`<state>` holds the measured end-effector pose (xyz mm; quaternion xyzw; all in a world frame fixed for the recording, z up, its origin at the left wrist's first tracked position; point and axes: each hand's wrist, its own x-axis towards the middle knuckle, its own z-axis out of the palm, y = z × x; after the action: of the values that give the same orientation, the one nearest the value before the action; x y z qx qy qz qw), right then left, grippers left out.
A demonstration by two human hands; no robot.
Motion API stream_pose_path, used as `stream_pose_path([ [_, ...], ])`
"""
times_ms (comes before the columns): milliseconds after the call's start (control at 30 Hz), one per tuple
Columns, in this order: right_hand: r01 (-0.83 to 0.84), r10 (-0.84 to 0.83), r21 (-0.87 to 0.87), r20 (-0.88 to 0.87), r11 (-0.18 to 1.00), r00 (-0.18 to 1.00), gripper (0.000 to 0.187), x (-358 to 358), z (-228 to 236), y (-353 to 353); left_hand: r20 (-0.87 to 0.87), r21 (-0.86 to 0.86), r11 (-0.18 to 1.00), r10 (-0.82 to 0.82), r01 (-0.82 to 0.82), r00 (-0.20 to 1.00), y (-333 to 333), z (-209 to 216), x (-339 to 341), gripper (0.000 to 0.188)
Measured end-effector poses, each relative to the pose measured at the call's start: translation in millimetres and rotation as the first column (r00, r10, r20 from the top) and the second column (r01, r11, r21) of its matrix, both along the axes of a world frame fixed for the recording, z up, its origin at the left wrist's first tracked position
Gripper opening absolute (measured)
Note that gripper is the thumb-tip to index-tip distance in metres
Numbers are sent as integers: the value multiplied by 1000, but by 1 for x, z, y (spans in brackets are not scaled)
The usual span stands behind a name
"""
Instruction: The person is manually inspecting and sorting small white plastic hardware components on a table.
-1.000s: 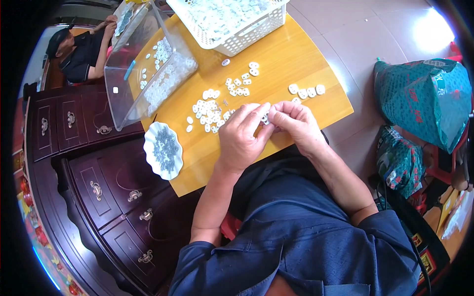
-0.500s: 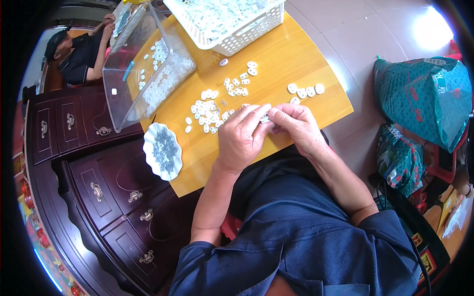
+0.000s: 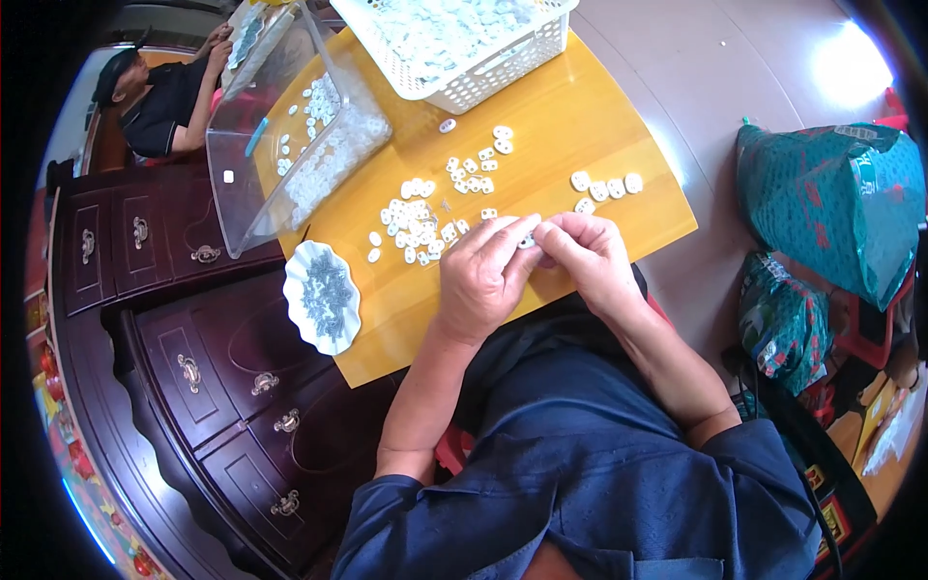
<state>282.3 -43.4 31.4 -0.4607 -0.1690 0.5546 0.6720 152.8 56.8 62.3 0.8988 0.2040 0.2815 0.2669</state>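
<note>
Between the fingertips of both hands is a small white plastic piece (image 3: 527,241) with dark holes. My left hand (image 3: 478,278) pinches it from the left, and my right hand (image 3: 588,253) closes on its right side; the fingers cover most of it. Just beyond the left hand lies a loose cluster of white oval pieces (image 3: 411,220), with a few thin metal bits (image 3: 446,205) beside them. Small rectangular white pieces (image 3: 471,176) are scattered farther off. Several oval pieces (image 3: 601,189) lie to the right. A scalloped white dish (image 3: 294,314) at the left holds small grey metal parts (image 3: 327,292).
On the yellow wooden table (image 3: 609,116), a white perforated basket (image 3: 464,95) full of pale pieces stands at the far edge. A clear bin (image 3: 227,198) with white pieces is at far left, near another person (image 3: 159,101). Dark drawers (image 3: 217,358) flank the table; green bags (image 3: 822,203) stand right.
The pinched white piece shows more between the fingers. Both hands sit slightly lower and to the right in the picture, while the whole table view has shifted a little rightward.
</note>
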Motion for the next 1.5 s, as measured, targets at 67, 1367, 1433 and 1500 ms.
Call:
stream_pose_path([
  [67,-10,10,2,32,1000,999,22,1,2,-1,6,-75,997,-2,2,1000,-2,0,-1,33],
  [1367,180,46,-60,996,982,80,6,27,27,9,-218,71,995,87,-73,972,102,-15,-9,10],
  [1433,124,41,-57,990,991,132,5,16,29,16,-217,85,994,83,-66,973,101,-14,-8,9],
  [1500,77,17,-26,992,997,121,5,6,26,23,-214,103,993,79,-58,974,100,-13,-4,8],
])
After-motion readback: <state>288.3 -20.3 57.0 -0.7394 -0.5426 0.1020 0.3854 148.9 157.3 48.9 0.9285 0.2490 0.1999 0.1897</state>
